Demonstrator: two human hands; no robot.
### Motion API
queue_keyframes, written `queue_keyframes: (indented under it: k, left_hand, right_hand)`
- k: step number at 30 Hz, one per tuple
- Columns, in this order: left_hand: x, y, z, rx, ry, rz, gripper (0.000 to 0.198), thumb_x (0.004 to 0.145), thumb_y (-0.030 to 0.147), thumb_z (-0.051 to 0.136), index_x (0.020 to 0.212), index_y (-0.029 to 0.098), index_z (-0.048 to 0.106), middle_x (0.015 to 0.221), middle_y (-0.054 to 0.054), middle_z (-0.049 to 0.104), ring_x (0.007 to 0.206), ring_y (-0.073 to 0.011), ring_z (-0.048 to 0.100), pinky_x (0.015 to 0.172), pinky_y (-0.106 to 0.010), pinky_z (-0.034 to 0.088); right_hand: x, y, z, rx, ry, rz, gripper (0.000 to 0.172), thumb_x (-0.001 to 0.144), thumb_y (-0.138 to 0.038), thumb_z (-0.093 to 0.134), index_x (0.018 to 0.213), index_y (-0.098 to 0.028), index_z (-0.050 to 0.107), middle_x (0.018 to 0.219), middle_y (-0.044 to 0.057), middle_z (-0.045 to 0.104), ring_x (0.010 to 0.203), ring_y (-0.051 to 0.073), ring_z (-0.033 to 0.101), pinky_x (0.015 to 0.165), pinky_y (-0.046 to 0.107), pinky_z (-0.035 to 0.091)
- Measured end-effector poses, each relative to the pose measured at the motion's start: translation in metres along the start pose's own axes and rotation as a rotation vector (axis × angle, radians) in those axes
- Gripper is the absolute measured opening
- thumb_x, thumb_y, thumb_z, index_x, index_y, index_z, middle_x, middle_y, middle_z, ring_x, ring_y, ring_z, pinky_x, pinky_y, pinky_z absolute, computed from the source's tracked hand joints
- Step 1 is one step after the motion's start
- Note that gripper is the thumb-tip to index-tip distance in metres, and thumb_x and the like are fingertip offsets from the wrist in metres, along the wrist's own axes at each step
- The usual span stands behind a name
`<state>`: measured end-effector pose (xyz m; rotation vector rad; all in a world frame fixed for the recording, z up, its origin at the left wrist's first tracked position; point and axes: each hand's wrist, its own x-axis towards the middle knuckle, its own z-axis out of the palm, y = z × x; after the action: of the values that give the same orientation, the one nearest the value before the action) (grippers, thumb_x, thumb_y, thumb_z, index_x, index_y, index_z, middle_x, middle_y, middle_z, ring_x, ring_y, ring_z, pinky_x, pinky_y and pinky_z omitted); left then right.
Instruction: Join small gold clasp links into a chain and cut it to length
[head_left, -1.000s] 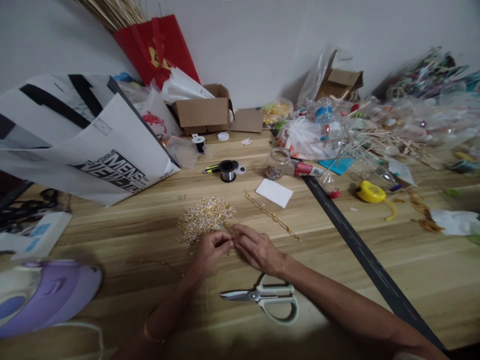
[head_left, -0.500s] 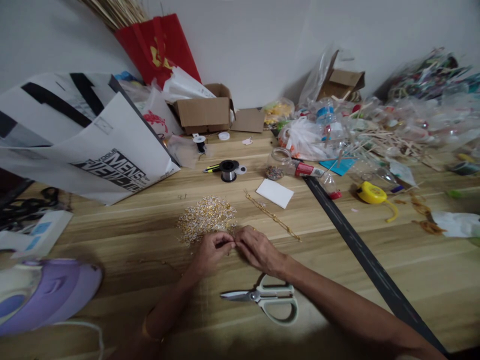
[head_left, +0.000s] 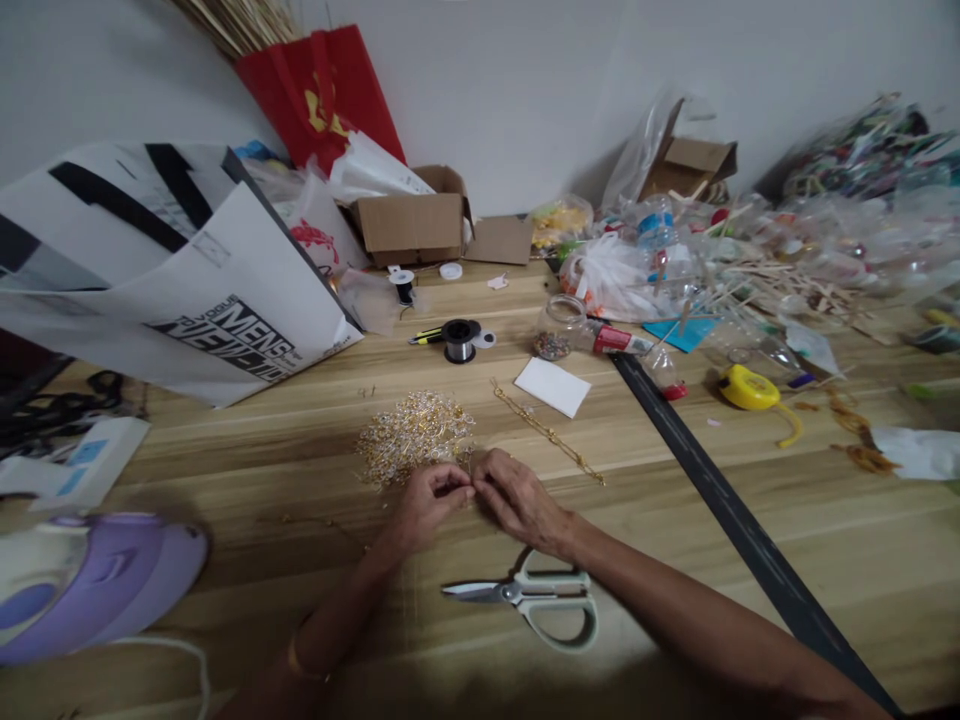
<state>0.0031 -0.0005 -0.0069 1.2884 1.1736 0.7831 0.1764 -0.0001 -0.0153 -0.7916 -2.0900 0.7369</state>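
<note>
My left hand [head_left: 427, 502] and my right hand [head_left: 517, 496] meet fingertip to fingertip on the wooden table [head_left: 225, 470], both pinched on a tiny gold piece too small to name. Just beyond them lies a heap of small gold and silver bits [head_left: 415, 436]. A thin gold chain [head_left: 547, 433] runs diagonally to the right of the heap. White-handled scissors [head_left: 534, 598] lie shut under my right forearm.
A purple and white iron [head_left: 90, 580] sits at the near left. A big white printed bag [head_left: 172, 270], red bag [head_left: 322, 95] and cardboard box [head_left: 409, 225] stand behind. A wire spool [head_left: 459, 340], bead jar [head_left: 555, 328], white card [head_left: 552, 386], yellow tape measure [head_left: 746, 388], black strip [head_left: 735, 520] and plastic clutter lie around.
My hands stay pinched together at the same spot; only the view has shifted slightly.
</note>
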Motion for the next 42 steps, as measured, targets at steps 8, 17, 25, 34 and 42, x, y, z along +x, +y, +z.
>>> queue_keyframes:
  k: [8, 17, 25, 34, 42]
  left_hand:
    - [0.0005, -0.001, -0.0007, -0.031, -0.039, 0.012, 0.019, 0.065, 0.029, 0.069, 0.064, 0.013, 0.06, 0.058, 0.001, 0.056, 0.056, -0.0093, 0.05, 0.056, -0.02, 0.039]
    - [-0.0013, 0.0042, -0.0021, -0.137, -0.064, -0.055, 0.025, 0.061, 0.033, 0.073, 0.067, 0.012, 0.06, 0.059, 0.001, 0.058, 0.055, -0.0093, 0.052, 0.057, -0.022, 0.042]
    - [-0.0021, 0.0067, -0.0018, -0.132, -0.042, -0.046, 0.023, 0.062, 0.032, 0.072, 0.069, 0.013, 0.063, 0.059, 0.001, 0.059, 0.056, -0.0094, 0.053, 0.058, -0.022, 0.044]
    - [-0.0011, 0.0046, -0.0037, -0.138, -0.049, -0.012, 0.023, 0.069, 0.035, 0.068, 0.072, 0.013, 0.063, 0.064, -0.001, 0.065, 0.06, -0.0118, 0.06, 0.059, -0.023, 0.047]
    - [-0.0025, 0.0032, 0.0003, -0.047, -0.02, 0.046, 0.023, 0.073, 0.036, 0.064, 0.071, 0.014, 0.059, 0.062, -0.002, 0.065, 0.058, -0.0119, 0.061, 0.057, -0.023, 0.048]
  right_hand:
    - [0.0019, -0.0038, -0.0023, 0.089, 0.009, 0.038, 0.012, 0.092, -0.019, 0.04, 0.084, -0.017, 0.049, 0.081, 0.005, 0.052, 0.078, 0.016, 0.049, 0.071, 0.028, 0.042]
    - [0.0025, -0.0041, -0.0019, 0.226, 0.032, 0.113, 0.015, 0.092, -0.025, 0.045, 0.082, -0.016, 0.051, 0.079, 0.004, 0.052, 0.075, 0.015, 0.05, 0.068, 0.027, 0.042]
    - [0.0021, -0.0019, -0.0001, 0.324, 0.028, 0.223, 0.018, 0.091, -0.03, 0.046, 0.081, -0.016, 0.051, 0.074, 0.002, 0.049, 0.068, 0.012, 0.046, 0.062, 0.024, 0.039]
    - [0.0016, 0.0013, 0.0003, 0.414, 0.034, 0.295, 0.019, 0.091, -0.033, 0.047, 0.083, -0.016, 0.05, 0.073, 0.0, 0.051, 0.064, 0.011, 0.044, 0.057, 0.022, 0.035]
    - [0.0014, 0.0023, 0.0004, 0.366, 0.022, 0.313, 0.023, 0.09, -0.037, 0.046, 0.081, -0.016, 0.05, 0.072, 0.001, 0.051, 0.062, 0.011, 0.044, 0.057, 0.022, 0.037]
